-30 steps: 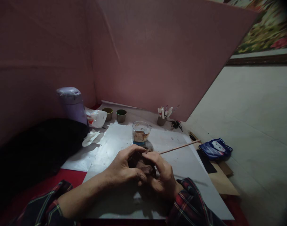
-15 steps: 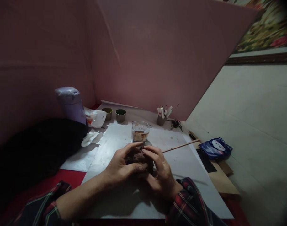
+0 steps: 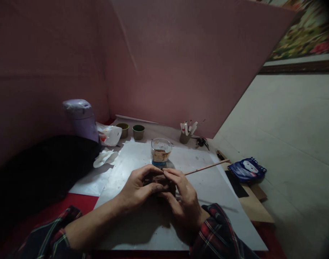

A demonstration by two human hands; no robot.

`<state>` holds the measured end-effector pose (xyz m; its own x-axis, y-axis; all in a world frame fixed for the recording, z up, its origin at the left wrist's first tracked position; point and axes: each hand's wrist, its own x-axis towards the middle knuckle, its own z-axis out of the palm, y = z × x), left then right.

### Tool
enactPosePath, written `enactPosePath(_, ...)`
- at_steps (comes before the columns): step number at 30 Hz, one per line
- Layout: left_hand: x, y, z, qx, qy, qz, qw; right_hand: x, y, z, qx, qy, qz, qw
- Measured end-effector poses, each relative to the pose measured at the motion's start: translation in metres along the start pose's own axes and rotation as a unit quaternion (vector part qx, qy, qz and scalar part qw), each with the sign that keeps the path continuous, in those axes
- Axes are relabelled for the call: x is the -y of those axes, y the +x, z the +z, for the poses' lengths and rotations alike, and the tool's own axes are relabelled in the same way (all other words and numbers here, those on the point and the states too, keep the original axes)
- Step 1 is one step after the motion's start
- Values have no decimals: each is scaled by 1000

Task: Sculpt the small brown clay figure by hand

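Holding the brown lump [image 3: 161,180], my grip cups it from both sides — left hand [image 3: 137,187] and right hand [image 3: 186,198] curved around it.

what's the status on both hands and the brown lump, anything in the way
Left hand and right hand cupped around brown lump. Lump partly covered. Glass cup just beyond, thin stick to the right, neither blocking.

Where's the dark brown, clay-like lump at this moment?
In the head view, the dark brown, clay-like lump is below centre, held between the bare left hand and bare right hand, just on the near side of the clear round glass cup.
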<state>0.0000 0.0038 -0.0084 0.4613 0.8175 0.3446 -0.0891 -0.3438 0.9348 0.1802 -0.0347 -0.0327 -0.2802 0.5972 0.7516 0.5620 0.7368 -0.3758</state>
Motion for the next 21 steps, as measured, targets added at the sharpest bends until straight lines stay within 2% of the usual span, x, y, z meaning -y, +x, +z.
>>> enactPosePath(8, -2, 0, 0, 18, 0, 6, 1000, 3, 3, 1, -43, 27, -5, 999)
enactPosePath(16, 0, -1, -2, 1, 62, 37, 997, 4, 2, -1, -52, 51, -23, 997)
enactPosePath(21, 1, 0, -1, -10, 15, 33, 999, 4, 3, -1, -54, 57, -34, 996)
